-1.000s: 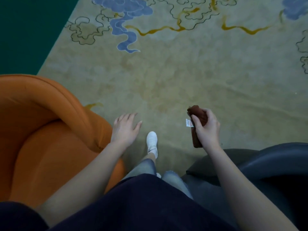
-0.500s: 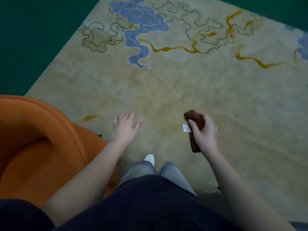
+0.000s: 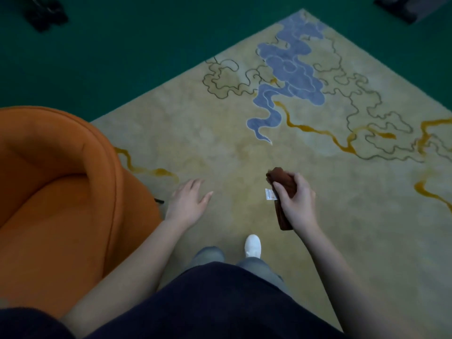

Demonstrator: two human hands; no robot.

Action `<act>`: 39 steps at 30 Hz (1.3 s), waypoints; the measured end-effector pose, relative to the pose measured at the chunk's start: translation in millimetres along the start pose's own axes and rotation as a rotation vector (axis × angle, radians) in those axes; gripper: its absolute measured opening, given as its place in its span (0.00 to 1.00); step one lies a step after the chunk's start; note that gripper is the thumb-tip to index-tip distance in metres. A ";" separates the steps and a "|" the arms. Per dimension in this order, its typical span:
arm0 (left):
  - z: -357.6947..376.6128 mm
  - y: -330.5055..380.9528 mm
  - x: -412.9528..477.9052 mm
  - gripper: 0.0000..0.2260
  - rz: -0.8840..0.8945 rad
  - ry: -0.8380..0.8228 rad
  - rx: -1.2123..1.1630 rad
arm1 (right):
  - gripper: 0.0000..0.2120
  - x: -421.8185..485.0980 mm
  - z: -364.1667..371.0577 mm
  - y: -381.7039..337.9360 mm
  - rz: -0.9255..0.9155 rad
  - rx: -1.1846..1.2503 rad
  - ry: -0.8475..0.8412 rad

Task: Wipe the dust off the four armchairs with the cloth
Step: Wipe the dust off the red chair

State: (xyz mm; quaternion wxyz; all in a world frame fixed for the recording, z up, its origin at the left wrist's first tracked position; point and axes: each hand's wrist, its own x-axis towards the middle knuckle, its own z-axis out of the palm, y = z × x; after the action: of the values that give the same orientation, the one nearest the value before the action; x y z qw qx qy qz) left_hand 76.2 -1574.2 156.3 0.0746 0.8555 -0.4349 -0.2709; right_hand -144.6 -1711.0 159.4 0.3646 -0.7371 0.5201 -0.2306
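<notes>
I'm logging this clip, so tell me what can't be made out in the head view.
Head view:
- orange armchair: cut off by the left edge, its near side hidden by the left arm; dust too fine to see.
- cloth: partly hidden by the right hand; white label print too small to read.
- dark object, top right corner: cut off by the edge, blurred.

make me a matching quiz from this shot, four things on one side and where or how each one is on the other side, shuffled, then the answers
Column 1
1. orange upholstered armchair
2. brown folded cloth
3. left hand
4. white shoe

Column 2
A. fingers straight, holding nothing
B. on the beige patterned rug, low in the middle of the view
C. held in the right hand
D. at the left edge of the view

Pairs: 1-D, 2-C, 3-A, 4-B
</notes>
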 end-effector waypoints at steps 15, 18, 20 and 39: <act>-14.3 54.6 61.2 0.26 -0.249 0.128 -0.060 | 0.10 145.6 -11.9 -4.7 -0.183 0.016 -0.211; -23.4 40.1 77.8 0.25 -0.296 0.153 -0.085 | 0.10 172.3 10.9 -21.2 -0.218 -0.011 -0.263; -31.2 28.2 93.8 0.25 -0.321 0.155 -0.093 | 0.11 192.0 26.7 -33.9 -0.228 -0.026 -0.286; -137.5 -87.1 239.5 0.23 -0.496 0.297 -0.254 | 0.12 344.9 165.7 -163.6 -0.320 -0.148 -0.408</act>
State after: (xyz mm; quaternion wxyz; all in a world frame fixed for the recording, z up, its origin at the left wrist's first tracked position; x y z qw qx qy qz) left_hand 323.9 -1723.8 145.0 0.1751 0.9496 -0.1601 -0.2049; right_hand 194.1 -1952.6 169.0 0.3659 -0.8658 0.3284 -0.0934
